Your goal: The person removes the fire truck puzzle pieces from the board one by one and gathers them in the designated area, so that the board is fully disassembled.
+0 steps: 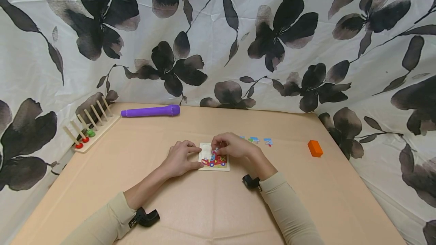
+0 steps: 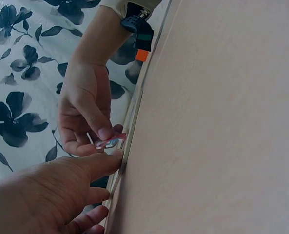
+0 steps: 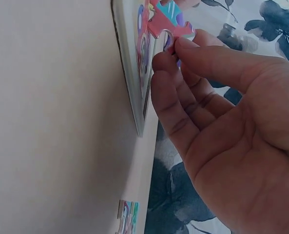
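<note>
A small puzzle board (image 1: 205,147) lies on the table, its lower part filled with a red vehicle picture; the upper left of its recess is bare. My left hand (image 1: 179,159) rests against the board's left edge, with thumb and index finger touching it and the fingers fairly straight. My right hand (image 1: 233,145) pinches a puzzle piece (image 3: 169,17), red and blue with a curved notch, between thumb and fingertips. This piece is tilted just above the board in the right wrist view. Loose puzzle pieces (image 1: 268,141) lie beyond the right hand.
A purple stick-like tube (image 1: 150,111) lies at the table's back left. Next to it stands a wooden peg rack (image 1: 98,131) with red and green beads. An orange block (image 1: 315,148) sits near the right edge. Floral cloth (image 1: 218,56) hangs behind the table.
</note>
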### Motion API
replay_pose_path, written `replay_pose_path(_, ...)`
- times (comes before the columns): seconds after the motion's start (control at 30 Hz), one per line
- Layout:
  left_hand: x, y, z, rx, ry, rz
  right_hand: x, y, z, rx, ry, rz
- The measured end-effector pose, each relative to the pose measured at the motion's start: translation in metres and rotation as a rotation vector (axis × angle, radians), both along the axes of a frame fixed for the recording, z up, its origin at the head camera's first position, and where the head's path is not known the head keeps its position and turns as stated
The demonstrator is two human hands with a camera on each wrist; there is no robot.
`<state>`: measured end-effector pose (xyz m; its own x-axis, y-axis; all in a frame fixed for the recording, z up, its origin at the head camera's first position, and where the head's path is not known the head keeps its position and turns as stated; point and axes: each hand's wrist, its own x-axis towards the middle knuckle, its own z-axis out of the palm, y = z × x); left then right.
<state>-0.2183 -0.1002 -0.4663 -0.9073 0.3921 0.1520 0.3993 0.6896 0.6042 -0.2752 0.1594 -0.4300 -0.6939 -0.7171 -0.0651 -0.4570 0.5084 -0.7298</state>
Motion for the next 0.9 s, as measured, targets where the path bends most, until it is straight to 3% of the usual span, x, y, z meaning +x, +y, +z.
replay_pose_path(0.53, 0.0, 0.0, 0.0, -0.005, 0.001, 0.001, -0.001, 0.005, 0.005, -0.062, -0.053, -0.008)
replay_pose_path(0.9, -0.001, 0.0, 0.0, -0.008, -0.002, -0.002, -0.003, 0.021, 0.021, -0.076, -0.01, -0.061)
